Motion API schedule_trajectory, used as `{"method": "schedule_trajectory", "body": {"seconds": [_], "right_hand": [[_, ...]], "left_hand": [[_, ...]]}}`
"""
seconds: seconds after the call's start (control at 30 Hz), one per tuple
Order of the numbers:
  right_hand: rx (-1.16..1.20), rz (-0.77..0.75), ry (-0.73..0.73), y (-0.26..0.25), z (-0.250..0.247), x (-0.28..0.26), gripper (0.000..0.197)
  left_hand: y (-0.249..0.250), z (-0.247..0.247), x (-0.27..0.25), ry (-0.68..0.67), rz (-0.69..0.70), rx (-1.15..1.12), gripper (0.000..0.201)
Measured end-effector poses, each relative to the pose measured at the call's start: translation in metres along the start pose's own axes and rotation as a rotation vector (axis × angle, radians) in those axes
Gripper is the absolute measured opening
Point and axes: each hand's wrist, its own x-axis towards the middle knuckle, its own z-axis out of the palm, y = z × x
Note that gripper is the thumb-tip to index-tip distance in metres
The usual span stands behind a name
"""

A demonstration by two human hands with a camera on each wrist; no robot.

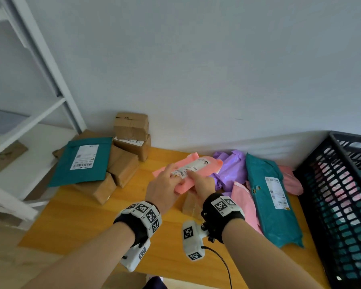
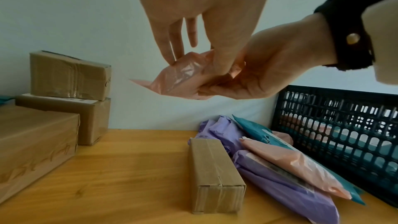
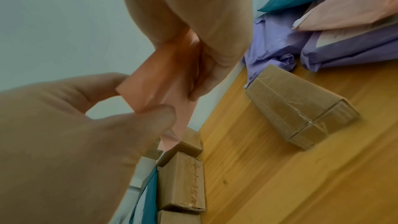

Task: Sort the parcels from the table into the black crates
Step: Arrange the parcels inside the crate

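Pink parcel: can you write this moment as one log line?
pink parcel | held above table | left hand and right hand both gripping | black crate at right

Wooden table (image 1: pixel 88 222) under cardboard boxes (image 1: pixel 123 167), poly mailers (image 1: pixel 273 197), black crate (image 1: pixel 340 197).

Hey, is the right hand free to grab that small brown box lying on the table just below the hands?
Probably not yet. The right hand and left hand both grip the pink parcel above the small brown box. Nothing lies on the box, so the way opens once the parcel is released.
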Motion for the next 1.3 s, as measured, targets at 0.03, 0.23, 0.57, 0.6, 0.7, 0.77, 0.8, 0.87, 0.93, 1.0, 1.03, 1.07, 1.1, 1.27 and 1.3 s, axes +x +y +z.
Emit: {"method": "schedule_trajectory", "body": {"seconds": [0.03, 0.23, 0.57, 0.6, 0.7, 0.77, 0.8, 0.87, 0.93, 1.0, 1.03, 1.07, 1.1, 1.27, 1.3], "right_hand": [[0.0, 0.001, 0.004, 0.0, -0.001, -0.003, 0.018], [-0.045, -0.076, -0.045, -0.004, 0.002, -0.023, 0.025], [-0.562, -0.35, -0.007, -0.013, -0.002, -0.055, 0.01], [-0.68, -0.393, -0.008, -0.013, -0.001, -0.059, 0.01], [-1.087, -0.521, 0.003, -0.013, 0.007, -0.066, 0.01], [-1.335, -0.582, -0.012, -0.012, 0.013, -0.072, 0.009], [-1.455, -0.608, -0.024, -0.011, 0.016, -0.077, 0.013], [-1.667, -0.682, -0.048, -0.01, 0.023, -0.085, 0.023], [-1.818, -0.756, -0.052, -0.009, 0.031, -0.094, 0.031], [-1.915, -0.796, -0.065, -0.008, 0.04, -0.1, 0.033], [-1.948, -0.811, -0.072, -0.008, 0.043, -0.102, 0.032], [-1.975, -0.817, -0.084, -0.008, 0.046, -0.104, 0.03], [-1.999, -0.829, -0.096, -0.009, 0.047, -0.106, 0.029], [-2.141, -0.958, -0.093, -0.011, 0.05, -0.11, 0.029], [-2.163, -0.977, -0.089, -0.012, 0.05, -0.11, 0.028]], "left_hand": [[0.002, -0.002, -0.004, 0.012, 0.005, 0.0, 0.014], [-0.003, -0.009, -0.022, 0.024, 0.002, -0.028, 0.025], [-0.017, -0.06, -0.018, -0.069, 0.086, -0.165, 0.086], [-0.019, -0.067, -0.014, -0.041, 0.089, -0.144, 0.085], [-0.028, -0.082, -0.008, 0.009, 0.067, -0.065, 0.085], [-0.033, -0.088, -0.01, -0.027, 0.055, -0.025, 0.085], [-0.035, -0.09, -0.011, -0.053, 0.066, -0.002, 0.084], [-0.038, -0.093, -0.014, -0.114, 0.104, 0.043, 0.078], [-0.041, -0.093, -0.015, -0.223, 0.105, 0.082, 0.069], [-0.044, -0.089, -0.016, -0.363, 0.065, 0.145, 0.059], [-0.046, -0.086, -0.016, -0.405, 0.049, 0.165, 0.052], [-0.046, -0.084, -0.015, -0.423, 0.033, 0.168, 0.045], [-0.045, -0.083, -0.015, -0.428, 0.02, 0.173, 0.037], [-0.04, -0.08, -0.016, -0.44, 0.03, 0.273, 0.009], [-0.04, -0.08, -0.015, -0.435, 0.033, 0.288, 0.012]]}}
